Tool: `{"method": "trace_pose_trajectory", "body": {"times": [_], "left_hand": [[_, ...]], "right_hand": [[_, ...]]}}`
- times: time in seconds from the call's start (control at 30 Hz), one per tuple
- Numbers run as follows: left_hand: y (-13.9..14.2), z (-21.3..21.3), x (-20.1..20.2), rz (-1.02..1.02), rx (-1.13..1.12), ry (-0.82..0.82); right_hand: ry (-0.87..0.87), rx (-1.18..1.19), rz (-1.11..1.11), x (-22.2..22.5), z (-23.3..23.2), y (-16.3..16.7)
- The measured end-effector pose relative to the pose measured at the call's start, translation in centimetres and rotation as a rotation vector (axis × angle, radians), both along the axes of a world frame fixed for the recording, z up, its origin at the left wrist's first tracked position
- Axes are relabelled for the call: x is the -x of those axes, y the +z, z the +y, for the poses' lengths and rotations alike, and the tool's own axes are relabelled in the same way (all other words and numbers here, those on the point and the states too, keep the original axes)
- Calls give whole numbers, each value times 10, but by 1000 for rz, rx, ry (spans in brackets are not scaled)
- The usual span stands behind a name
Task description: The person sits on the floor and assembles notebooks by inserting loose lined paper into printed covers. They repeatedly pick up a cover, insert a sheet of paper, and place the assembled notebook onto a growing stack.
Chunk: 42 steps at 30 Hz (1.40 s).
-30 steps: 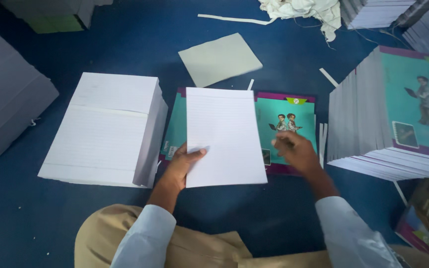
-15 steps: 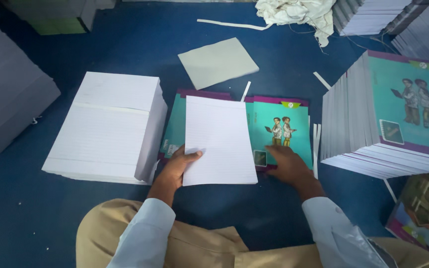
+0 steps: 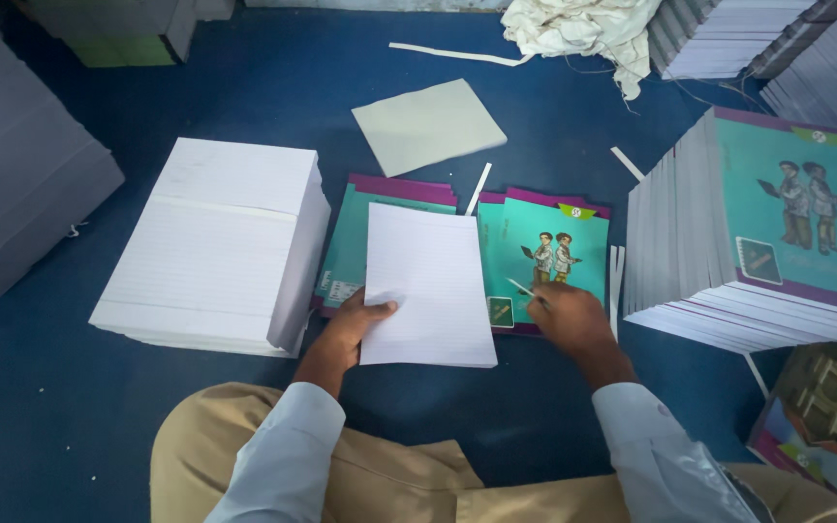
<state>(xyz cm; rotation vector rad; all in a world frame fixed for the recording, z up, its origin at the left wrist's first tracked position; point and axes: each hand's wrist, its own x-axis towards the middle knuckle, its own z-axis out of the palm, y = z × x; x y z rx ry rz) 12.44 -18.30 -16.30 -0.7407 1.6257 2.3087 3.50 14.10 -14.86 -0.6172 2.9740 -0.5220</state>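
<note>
tall stack of ruled white sheets [image 3: 213,242] sits just left of the left hand [image 3: 356,324], not touching. left hand fingers pinch the lower left edge of a white sheet bundle [image 3: 428,286], thumb on top; since half a second ago the bundle has slid left and down over the open teal cover [image 3: 544,257]. right hand [image 3: 569,315], just right of the bundle, has pulled back toward the cover's lower corner, fingers curled narrow around a thin stick [image 3: 523,288]. right of those fingers stands a pile of finished notebooks [image 3: 728,252]. blue floor [image 3: 244,87], loose grey card [image 3: 428,126], crumpled cloth [image 3: 583,24] beyond.
</note>
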Motion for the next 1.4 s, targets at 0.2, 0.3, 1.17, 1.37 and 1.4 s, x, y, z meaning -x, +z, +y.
{"method": "trace_pose_trajectory", "body": {"times": [0.2, 0.3, 1.17, 1.37, 1.4], "left_hand": [[4, 1, 1, -56, 100, -13], [3, 1, 1, -67, 125, 0], [1, -4, 2, -134, -9, 54], [4, -3, 1, -107, -38, 55], [3, -4, 1, -106, -52, 54]], "right_hand": [[80, 61, 271, -11, -22, 6], [114, 132, 361, -21, -36, 4], [670, 238, 360, -78, -108, -11], [534, 231, 160, -77, -111, -12], [476, 213, 134, -74, -110, -13]]}}
